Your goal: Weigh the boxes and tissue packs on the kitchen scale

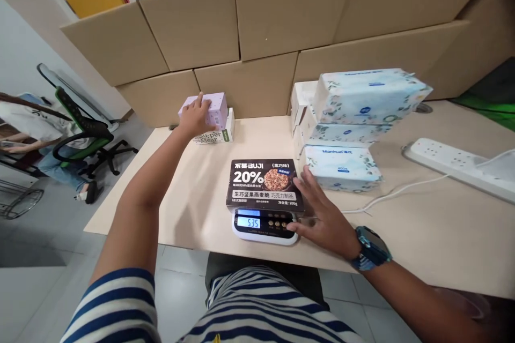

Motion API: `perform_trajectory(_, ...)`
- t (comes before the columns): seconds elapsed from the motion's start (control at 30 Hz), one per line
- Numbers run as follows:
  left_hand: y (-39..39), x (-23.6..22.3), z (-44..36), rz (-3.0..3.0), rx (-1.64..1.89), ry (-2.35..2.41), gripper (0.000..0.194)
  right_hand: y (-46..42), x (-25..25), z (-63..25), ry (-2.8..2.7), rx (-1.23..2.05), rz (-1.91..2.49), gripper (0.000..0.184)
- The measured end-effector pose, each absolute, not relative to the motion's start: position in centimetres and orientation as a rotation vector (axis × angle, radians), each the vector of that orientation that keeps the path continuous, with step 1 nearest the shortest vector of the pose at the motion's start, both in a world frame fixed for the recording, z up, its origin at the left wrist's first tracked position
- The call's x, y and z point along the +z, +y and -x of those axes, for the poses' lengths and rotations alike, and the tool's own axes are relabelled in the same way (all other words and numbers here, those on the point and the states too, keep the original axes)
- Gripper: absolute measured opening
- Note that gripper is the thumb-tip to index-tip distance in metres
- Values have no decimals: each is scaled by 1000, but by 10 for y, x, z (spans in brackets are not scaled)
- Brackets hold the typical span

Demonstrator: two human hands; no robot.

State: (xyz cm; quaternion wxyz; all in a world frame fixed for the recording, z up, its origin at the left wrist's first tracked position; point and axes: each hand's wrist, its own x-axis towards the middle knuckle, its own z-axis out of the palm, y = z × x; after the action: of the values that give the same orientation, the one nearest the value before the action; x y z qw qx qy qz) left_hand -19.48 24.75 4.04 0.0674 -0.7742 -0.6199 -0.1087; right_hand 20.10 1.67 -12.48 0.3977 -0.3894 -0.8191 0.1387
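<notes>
My left hand (pixel 195 117) reaches to the back left of the table, its fingers spread over a lilac cardboard box (pixel 217 106) and its thumb along the front. That box rests on a white box with "Super Meal" lettering (pixel 228 133). In front of me a black box of chocolate oat crisps (pixel 261 185) lies on a white digital scale (pixel 265 236), whose lit display reads 535. Beside its right edge is my right hand (pixel 317 211), open, with the thumb near the scale's buttons and the fingertips close to or touching the box.
Several blue-and-white tissue packs (pixel 362 99) are stacked to the right at the back. Farther right lie a white power strip (pixel 462 166) and a white cable (pixel 386 193). A cardboard wall (pixel 265 86) borders the table (pixel 422 236). At left, a person (pixel 40 123) sits near a green-and-black chair (pixel 86 123).
</notes>
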Motion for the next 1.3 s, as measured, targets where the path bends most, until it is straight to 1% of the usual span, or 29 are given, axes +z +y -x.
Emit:
perform_trajectory(0.07, 247, 33, 203, 2350, -403, -1813, 111, 17, -126, -199, -2093, 445, 989, 113)
perform_trajectory(0.17, 237, 18, 214, 2402, -498, -1662, 108, 17, -125, -194, -2060, 551, 990, 116)
perform_trajectory(0.3, 230, 5, 221, 2393, -568, -1665, 106, 14, -123, -189, -1978, 629, 1015, 104)
perform_trajectory(0.43, 229, 3, 221, 2362, -557, -1709, 104, 13, -123, -189, -1940, 683, 1014, 91)
perform_trajectory(0.6, 215, 0, 219, 2368, -500, -1711, 103, 16, -123, -189, -1942, 541, 994, 89)
perform_trajectory(0.7, 205, -2, 221, 2417, -555, -1683, 99, 20, -124, -189, -1965, 524, 999, 95)
perform_trajectory(0.83, 205, 0, 224, 2528, -808, -1708, 90, 25, -127, -190, -2016, 557, 1016, 109)
perform_trajectory(1.0, 218, 2, 223, 2617, -1191, -1852, 98, 26, -124, -188, -1978, 570, 1081, 114)
perform_trajectory(1.1, 224, 0, 221, 2619, -1199, -1820, 103, 26, -121, -187, -1933, 606, 1134, 113)
perform_trajectory(1.2, 227, -2, 221, 2620, -1162, -1836, 102, 23, -123, -189, -1912, 609, 1155, 110)
perform_trajectory(1.3, 219, 7, 230, 2569, -1183, -1767, 96, 17, -125, -193, -1906, 482, 1069, 101)
